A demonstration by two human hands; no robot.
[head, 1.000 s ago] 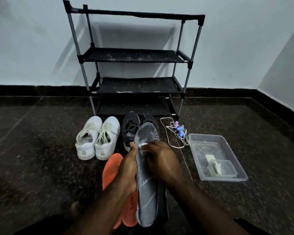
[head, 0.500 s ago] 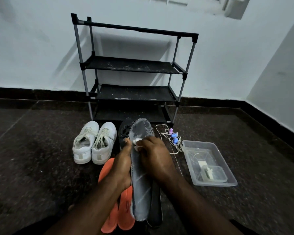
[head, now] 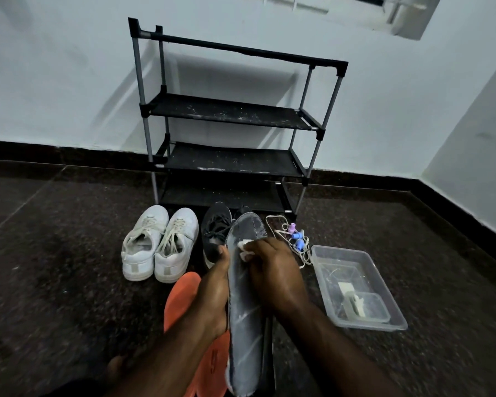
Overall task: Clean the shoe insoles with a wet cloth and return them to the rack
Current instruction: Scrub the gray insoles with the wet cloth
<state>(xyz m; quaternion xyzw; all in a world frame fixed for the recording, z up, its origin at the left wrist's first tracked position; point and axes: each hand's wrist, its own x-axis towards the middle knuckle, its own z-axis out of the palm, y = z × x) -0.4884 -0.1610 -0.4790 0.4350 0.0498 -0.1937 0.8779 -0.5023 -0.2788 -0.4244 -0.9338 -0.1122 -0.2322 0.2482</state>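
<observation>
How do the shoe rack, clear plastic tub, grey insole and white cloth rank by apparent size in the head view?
1. Shoe rack
2. Grey insole and clear plastic tub: similar; the insole is nearer, so unranked
3. White cloth, mostly hidden

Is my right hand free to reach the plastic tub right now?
Probably yes. The clear tub sits on the floor just beside the right hand with nothing between, though that hand holds the cloth.

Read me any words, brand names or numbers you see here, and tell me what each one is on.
No text can be read.
Orange insole: a dark mark, too blurred to read.
White sneakers: plain heel patches, no lettering visible.
Grey insole, shoe rack, clear tub: none.
</observation>
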